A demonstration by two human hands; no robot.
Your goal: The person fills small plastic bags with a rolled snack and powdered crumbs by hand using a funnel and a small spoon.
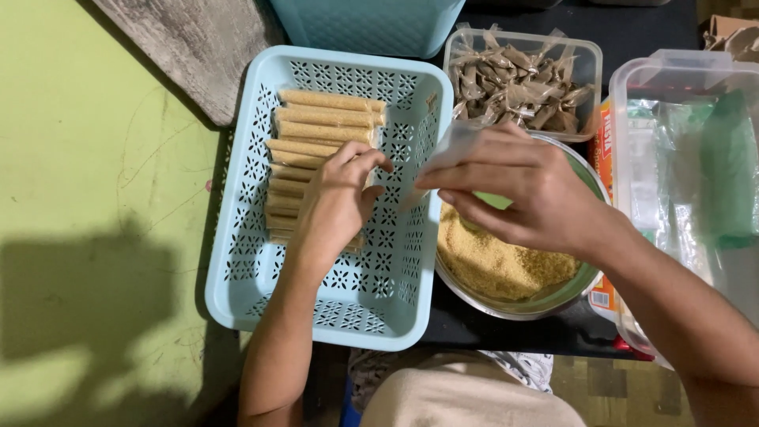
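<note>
A light blue perforated basket (261, 269) holds a stack of several long crumb-coated rolls (324, 119). My left hand (336, 202) rests over the lower part of that stack, fingers curled on one roll. My right hand (526, 194) hovers beside it, over a metal bowl (545, 304), pinching a clear plastic wrapper (451, 146) between thumb and fingers. The bowl holds golden crumbs (494, 265).
A clear tub of wrapped brown sweets (518, 79) stands behind the bowl. A large clear plastic container (688, 158) with bags sits at the right. Another blue basket (368, 28) is at the back. A green floor (87, 198) lies to the left.
</note>
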